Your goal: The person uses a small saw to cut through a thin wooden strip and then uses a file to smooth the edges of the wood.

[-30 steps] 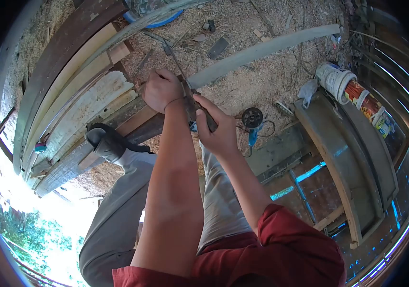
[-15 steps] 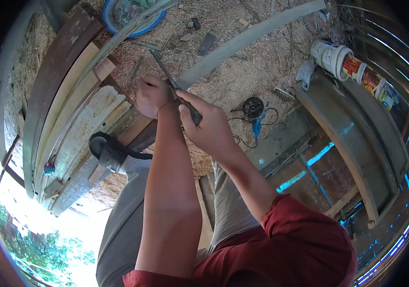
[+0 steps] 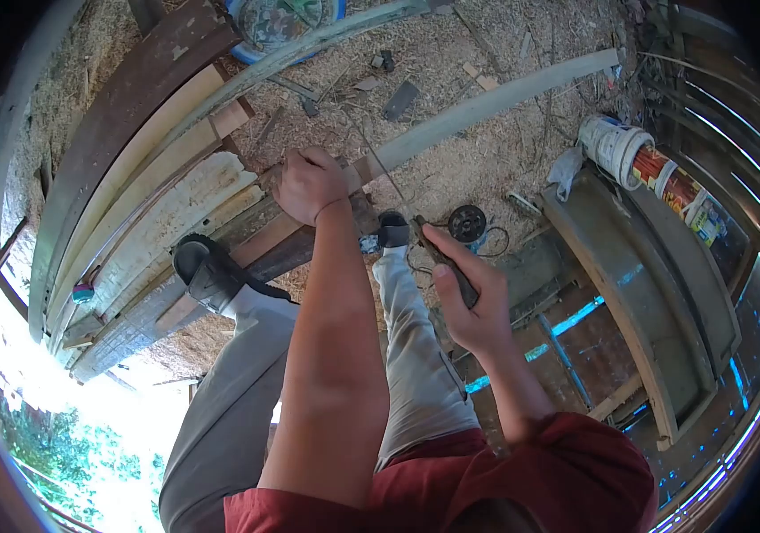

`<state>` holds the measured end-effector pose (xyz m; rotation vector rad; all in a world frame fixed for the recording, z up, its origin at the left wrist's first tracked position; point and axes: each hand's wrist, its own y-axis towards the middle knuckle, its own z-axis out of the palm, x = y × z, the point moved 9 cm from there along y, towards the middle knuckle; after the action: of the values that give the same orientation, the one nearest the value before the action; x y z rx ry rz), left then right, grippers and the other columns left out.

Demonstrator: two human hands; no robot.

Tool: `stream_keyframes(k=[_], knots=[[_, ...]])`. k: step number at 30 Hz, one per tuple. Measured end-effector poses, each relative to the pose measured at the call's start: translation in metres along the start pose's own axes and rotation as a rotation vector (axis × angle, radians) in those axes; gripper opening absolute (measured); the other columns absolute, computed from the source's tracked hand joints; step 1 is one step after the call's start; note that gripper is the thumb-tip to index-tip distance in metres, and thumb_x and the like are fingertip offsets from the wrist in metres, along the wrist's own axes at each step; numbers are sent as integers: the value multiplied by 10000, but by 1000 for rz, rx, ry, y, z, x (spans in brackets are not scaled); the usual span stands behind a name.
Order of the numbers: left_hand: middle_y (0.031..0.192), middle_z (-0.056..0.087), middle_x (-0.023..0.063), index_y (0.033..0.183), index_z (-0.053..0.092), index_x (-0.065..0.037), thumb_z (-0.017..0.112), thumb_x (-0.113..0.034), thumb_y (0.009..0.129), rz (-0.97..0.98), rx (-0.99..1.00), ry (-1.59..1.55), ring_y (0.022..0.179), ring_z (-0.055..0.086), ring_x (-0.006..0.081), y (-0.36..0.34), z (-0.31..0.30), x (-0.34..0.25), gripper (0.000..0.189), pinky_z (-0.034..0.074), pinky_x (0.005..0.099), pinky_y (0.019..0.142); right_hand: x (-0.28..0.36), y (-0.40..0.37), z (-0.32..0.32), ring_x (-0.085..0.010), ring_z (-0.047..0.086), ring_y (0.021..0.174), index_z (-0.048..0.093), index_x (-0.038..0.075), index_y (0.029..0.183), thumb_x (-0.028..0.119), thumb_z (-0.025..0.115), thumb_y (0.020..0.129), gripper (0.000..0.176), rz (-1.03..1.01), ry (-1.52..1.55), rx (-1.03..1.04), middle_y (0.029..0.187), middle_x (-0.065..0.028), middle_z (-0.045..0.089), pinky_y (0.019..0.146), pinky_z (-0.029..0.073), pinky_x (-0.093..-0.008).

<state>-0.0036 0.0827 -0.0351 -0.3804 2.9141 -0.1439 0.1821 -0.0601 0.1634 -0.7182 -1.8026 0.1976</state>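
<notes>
My right hand (image 3: 476, 302) is wrapped round the dark handle of a handsaw (image 3: 449, 262). Its thin blade, seen nearly edge-on, runs up and left past the long wooden strip (image 3: 496, 99). My left hand (image 3: 311, 185) is closed over the strip at its near part, just left of the blade; its fingertips are partly hidden. Under that hand, the strip lies across the stacked boards (image 3: 256, 233). My left shoe (image 3: 207, 271) rests on the boards, and my right shoe (image 3: 392, 229) is below the blade.
An angle grinder (image 3: 467, 226) with a cord lies on the shavings-covered floor to the right. A blue-rimmed basin (image 3: 341, 12) sits at the top. Curved wooden panels (image 3: 633, 284) and several buckets (image 3: 609, 140) stand at the right. Curved planks (image 3: 100, 151) fill the left.
My right hand has drawn the saw down and right, away from my left hand, exposing more blade. My left hand stays on the strip. The view has shifted slightly.
</notes>
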Motion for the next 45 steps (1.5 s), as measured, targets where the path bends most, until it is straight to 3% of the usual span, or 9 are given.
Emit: stream_keyframes(k=[2, 3, 5, 6, 8, 11, 17, 35, 45], knots=[[788, 732, 213, 745, 700, -61, 517, -273, 933, -10, -11, 5, 746, 700, 429, -1, 0, 2, 338, 539, 543, 763, -9, -3, -1, -126, 749, 896, 619, 20, 1450, 116, 656, 999, 462, 101, -17, 27, 1191, -203, 766, 782, 565, -277], [786, 728, 235, 752, 710, -57, 501, -296, 952, -15, -19, 9, 755, 706, 456, -2, 0, 2, 375, 562, 567, 751, -14, -6, 1, -126, 749, 896, 619, 20, 1450, 116, 656, 999, 462, 105, -13, 27, 1191, -203, 766, 782, 565, -277], [782, 727, 235, 753, 712, -57, 497, -299, 956, -13, -13, 12, 751, 707, 454, -2, 2, 2, 381, 562, 570, 743, -27, -9, 12, -83, 663, 695, 610, 31, 1467, 120, 659, 998, 480, 109, -32, 47, 1073, -160, 788, 661, 529, -254], [779, 727, 235, 755, 713, -58, 493, -301, 960, -17, -11, 11, 747, 707, 453, -2, 3, 4, 387, 562, 572, 735, -37, -10, 18, -83, 663, 695, 610, 31, 1467, 120, 659, 998, 480, 110, -26, 50, 1073, -160, 788, 661, 529, -254], [778, 727, 234, 759, 718, -56, 487, -305, 963, -16, -14, 27, 742, 708, 453, -1, 5, 6, 396, 562, 572, 727, -39, -15, 21, -64, 575, 596, 612, 37, 1467, 134, 663, 1000, 480, -72, 22, -38, 928, -121, 778, 590, 491, -251], [778, 728, 235, 766, 726, -53, 476, -312, 969, -13, -11, 16, 739, 710, 451, -3, 2, 3, 413, 564, 572, 721, -47, -23, 24, -55, 560, 563, 616, 41, 1463, 137, 663, 1001, 475, 88, 52, 26, 828, -106, 755, 556, 477, -263], [812, 736, 242, 775, 736, -45, 463, -319, 971, -27, -12, 16, 769, 718, 447, -2, 0, 3, 433, 567, 569, 743, -51, -32, 23, -70, 557, 537, 622, 60, 1461, 148, 670, 999, 473, 59, 36, 7, 712, -81, 697, 550, 476, -270], [881, 757, 231, 833, 756, -47, 443, -348, 982, -95, 61, 18, 845, 733, 441, -4, 0, 4, 459, 575, 554, 801, -57, -42, 25, -66, 584, 545, 628, 51, 1455, 125, 683, 976, 488, 19, 68, -62, 832, -87, 764, 552, 495, -258], [895, 757, 232, 839, 763, -57, 437, -340, 982, -116, 77, -7, 850, 731, 446, -4, 2, 5, 454, 572, 557, 805, -54, -36, 26, -60, 576, 546, 639, 54, 1444, 122, 681, 977, 473, 21, 57, -41, 763, -77, 734, 549, 493, -261]])
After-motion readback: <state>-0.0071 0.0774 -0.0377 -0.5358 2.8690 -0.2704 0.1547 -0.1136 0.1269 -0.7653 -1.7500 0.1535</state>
